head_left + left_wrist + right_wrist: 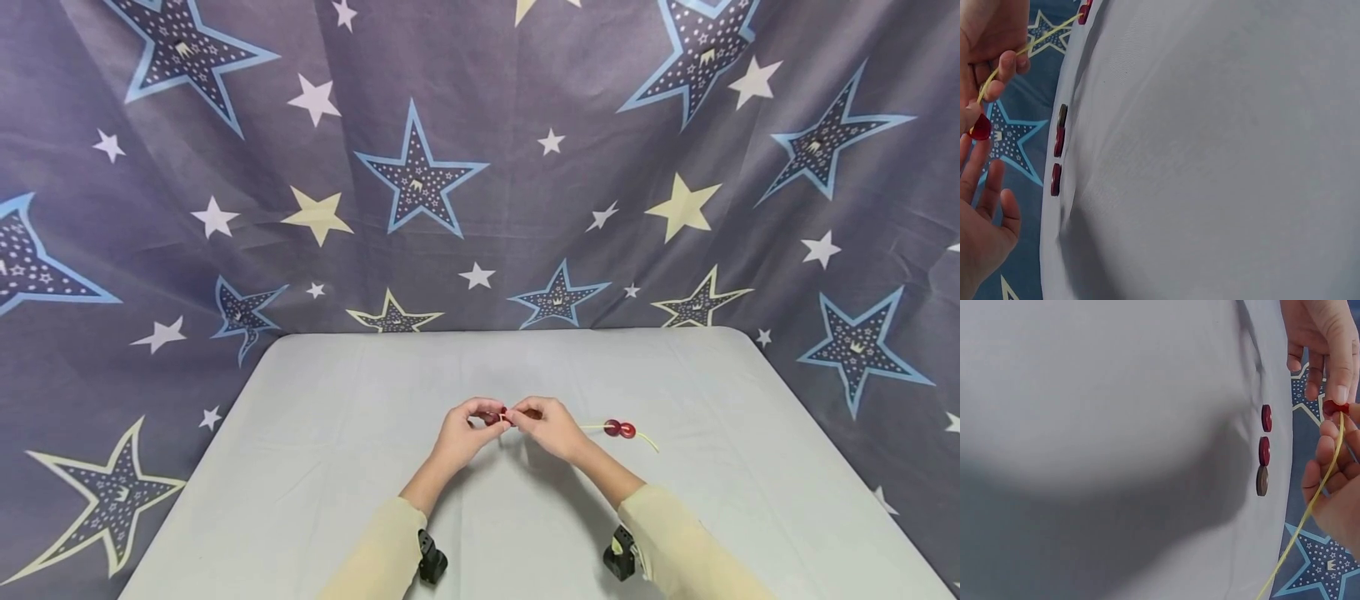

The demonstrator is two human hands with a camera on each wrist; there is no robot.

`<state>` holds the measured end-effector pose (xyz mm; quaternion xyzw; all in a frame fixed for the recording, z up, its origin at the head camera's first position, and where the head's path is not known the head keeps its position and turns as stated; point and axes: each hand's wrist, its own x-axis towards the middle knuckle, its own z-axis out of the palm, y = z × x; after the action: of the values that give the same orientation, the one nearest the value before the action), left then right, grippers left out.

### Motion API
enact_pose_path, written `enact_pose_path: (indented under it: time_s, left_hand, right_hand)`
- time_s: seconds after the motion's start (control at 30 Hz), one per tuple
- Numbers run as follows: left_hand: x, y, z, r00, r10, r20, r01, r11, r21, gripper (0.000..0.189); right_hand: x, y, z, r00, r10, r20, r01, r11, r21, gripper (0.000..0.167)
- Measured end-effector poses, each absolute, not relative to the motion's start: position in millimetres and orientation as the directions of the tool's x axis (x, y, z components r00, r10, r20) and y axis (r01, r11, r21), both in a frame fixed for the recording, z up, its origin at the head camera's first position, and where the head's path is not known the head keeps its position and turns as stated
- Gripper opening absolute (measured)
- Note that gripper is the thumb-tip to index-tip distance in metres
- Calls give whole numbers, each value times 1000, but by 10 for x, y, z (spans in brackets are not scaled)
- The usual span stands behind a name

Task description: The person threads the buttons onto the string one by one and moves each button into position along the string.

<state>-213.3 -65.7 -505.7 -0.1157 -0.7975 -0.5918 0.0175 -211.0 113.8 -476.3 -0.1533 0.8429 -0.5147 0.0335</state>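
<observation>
At the middle of the grey table [360, 379], two hands meet over a small red button [980, 129]. The left hand [457, 435] pinches it between thumb and fingertips, other fingers spread. The right hand [551, 427], at three o'clock from there, pinches where the yellow cord [1316, 494] meets the button; I can't tell whether rim or cord bears the grip. Out at three o'clock lies a threaded pair [612, 428], the cord's tail dipping toward four. In the right wrist view, three loose buttons [1264, 451] sit between eight and nine o'clock from the hands. I'd judge the button light, hard and smooth enough to slip, best held by its rim; the cord looks limp, best pinched close to the button.
</observation>
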Motion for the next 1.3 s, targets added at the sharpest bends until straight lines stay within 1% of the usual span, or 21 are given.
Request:
enact_pose_path:
  time_s: [0.17, 0.3, 0.4, 0.47, 0.63, 0.77, 1.0, 1.2, 1.3]
  left_hand:
    - [-2120, -639, -5021, -978, 138, 158, 190, 267, 945, 27]
    - [-2043, -621, -4879, -977, 146, 153, 188, 271, 944, 27]
    - [-1963, -620, -4755, -972, 165, 166, 206, 262, 943, 26]
    - [-1926, -623, -4710, -968, 166, 186, 224, 253, 941, 24]
    - [-1917, -626, -4710, -968, 145, 207, 240, 271, 932, 17]
    - [-1929, -626, -4723, -969, 152, 198, 234, 281, 931, 13]
    - [-1920, -615, -4715, -963, 170, 210, 251, 275, 928, 12]
    - [-1918, -589, -4709, -969, 153, 195, 231, 266, 936, 8]
    - [-1917, -575, -4703, -972, 140, 191, 222, 261, 939, 8]
  right_hand:
    - [-2118, 1127, -4742, -954, -287, 83, -200, 408, -891, 18]
    - [-2110, 1122, -4734, -953, -292, 81, -199, 402, -894, 18]
    - [-2087, 1118, -4702, -951, -297, 82, -202, 399, -894, 17]
    - [-2038, 1114, -4614, -948, -307, 88, -210, 390, -897, 18]
    - [-1927, 1112, -4395, -943, -325, 77, -202, 369, -907, 19]
    - [-1910, 1118, -4374, -943, -325, 67, -191, 367, -910, 18]
    - [-2105, 1174, -4745, -953, -300, 52, -167, 373, -913, 19]
    - [-2104, 1176, -4754, -955, -297, 30, -145, 374, -916, 21]
    - [-2108, 1183, -4759, -949, -313, 39, -161, 376, -913, 19]
